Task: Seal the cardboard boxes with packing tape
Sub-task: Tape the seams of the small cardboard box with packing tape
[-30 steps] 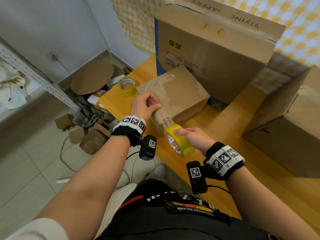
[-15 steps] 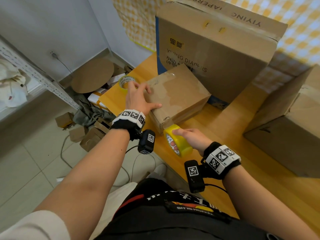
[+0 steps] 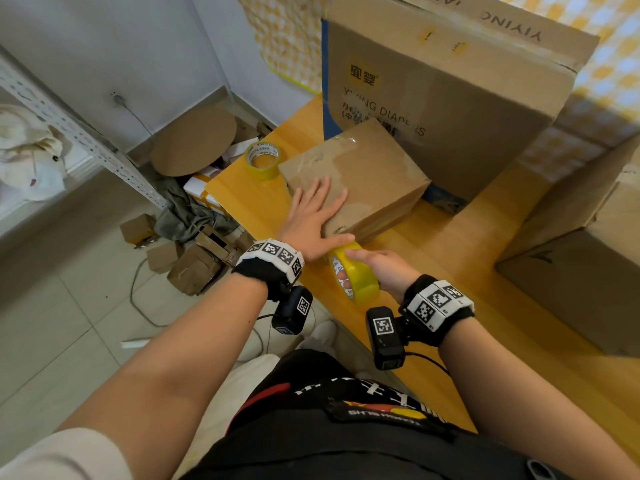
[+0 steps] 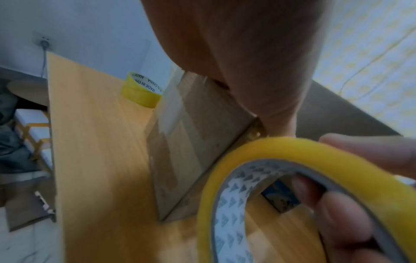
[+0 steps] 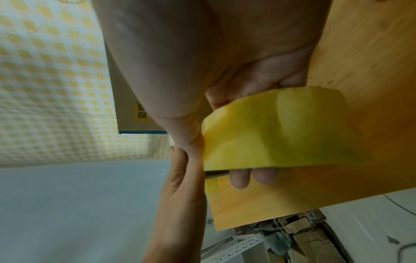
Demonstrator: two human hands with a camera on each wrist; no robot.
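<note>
A small brown cardboard box (image 3: 374, 174) lies on the yellow wooden table (image 3: 450, 244), with clear tape across its top. My left hand (image 3: 313, 216) lies flat on the box's near end, fingers spread and straight, thumb along the near edge. My right hand (image 3: 377, 268) grips a yellow roll of packing tape (image 3: 356, 275) right at the box's near corner, fingers through its core. The left wrist view shows that roll (image 4: 292, 178) close up beside the box (image 4: 191, 151). From the right wrist the roll (image 5: 274, 131) fills the middle.
A second tape roll (image 3: 263, 161) stands on the table left of the small box. A big diaper carton (image 3: 450, 98) stands behind it, another carton (image 3: 588, 258) at the right. Cardboard scraps (image 3: 194, 261) and a cable litter the floor past the table's left edge.
My left hand went from a curled grip at the box's near end to lying flat and spread on its top. The right hand with the roll stayed at the near corner.
</note>
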